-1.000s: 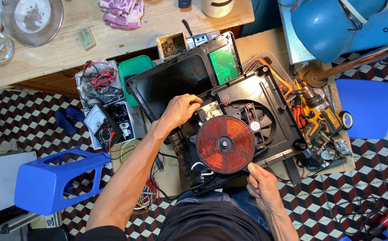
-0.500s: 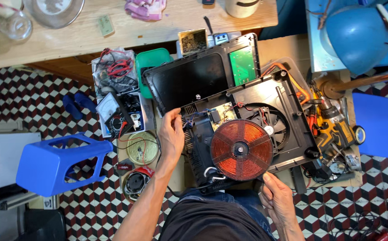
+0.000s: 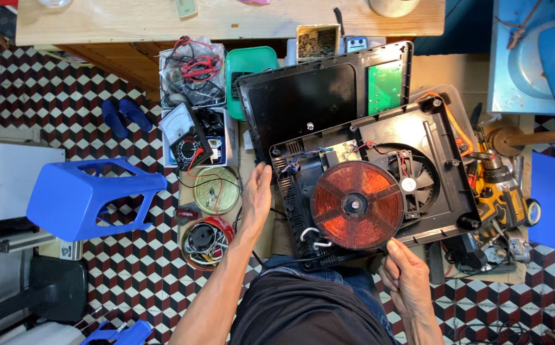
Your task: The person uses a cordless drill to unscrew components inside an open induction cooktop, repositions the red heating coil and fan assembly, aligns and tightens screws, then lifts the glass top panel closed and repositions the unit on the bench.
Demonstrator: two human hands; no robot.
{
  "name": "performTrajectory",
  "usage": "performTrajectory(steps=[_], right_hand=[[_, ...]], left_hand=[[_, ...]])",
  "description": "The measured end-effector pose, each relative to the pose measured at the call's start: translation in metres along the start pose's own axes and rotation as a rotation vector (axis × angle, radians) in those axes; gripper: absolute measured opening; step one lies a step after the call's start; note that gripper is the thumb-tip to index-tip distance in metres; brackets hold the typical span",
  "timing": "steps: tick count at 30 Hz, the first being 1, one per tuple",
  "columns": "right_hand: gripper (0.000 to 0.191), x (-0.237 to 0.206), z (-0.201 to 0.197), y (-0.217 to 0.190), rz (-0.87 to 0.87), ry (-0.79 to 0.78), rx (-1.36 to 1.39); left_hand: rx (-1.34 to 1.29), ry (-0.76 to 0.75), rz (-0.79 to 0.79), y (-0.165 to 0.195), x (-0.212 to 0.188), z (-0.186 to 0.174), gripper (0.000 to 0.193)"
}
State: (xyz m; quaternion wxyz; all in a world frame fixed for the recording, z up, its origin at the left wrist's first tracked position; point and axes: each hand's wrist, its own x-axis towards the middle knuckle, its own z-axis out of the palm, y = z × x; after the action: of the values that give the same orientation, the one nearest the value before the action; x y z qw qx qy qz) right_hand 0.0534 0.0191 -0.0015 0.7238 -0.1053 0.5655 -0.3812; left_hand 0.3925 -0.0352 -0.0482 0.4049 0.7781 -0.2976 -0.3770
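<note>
Bracing opened induction cooker base (image 3: 380, 185) across lap, left hand (image 3: 256, 195) open flat against its left edge, right hand (image 3: 406, 271) gripping near front corner, copper coil (image 3: 357, 204) exposed at centre, fan (image 3: 418, 182) beside it, detached glass top (image 3: 319, 96) behind, multimeter (image 3: 188, 137) left.

A blue plastic stool (image 3: 92, 198) stands beside a multimeter (image 3: 188, 137) and yellow drill (image 3: 504, 191).

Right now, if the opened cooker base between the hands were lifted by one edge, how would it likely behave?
The cooker base probably lifts stiffly, being a rigid black shell. The copper coil likely makes it heavy toward the right hand. Its loose wires might snag.
</note>
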Motion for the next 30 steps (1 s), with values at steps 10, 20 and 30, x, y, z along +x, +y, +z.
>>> performTrajectory(steps=[10,20,30], right_hand=[[0.030,0.020,0.019,-0.014,-0.110,-0.045,0.020],[0.022,0.024,0.026,-0.014,-0.080,0.010,-0.011],[0.024,0.025,0.029,-0.012,-0.025,0.098,-0.206]], left_hand=[[-0.023,-0.094,0.060,0.029,0.048,0.019,0.055],[0.363,0.230,0.789,0.061,-0.005,0.004,0.026],[-0.088,-0.331,-0.003,0.065,-0.009,0.030,0.032]])
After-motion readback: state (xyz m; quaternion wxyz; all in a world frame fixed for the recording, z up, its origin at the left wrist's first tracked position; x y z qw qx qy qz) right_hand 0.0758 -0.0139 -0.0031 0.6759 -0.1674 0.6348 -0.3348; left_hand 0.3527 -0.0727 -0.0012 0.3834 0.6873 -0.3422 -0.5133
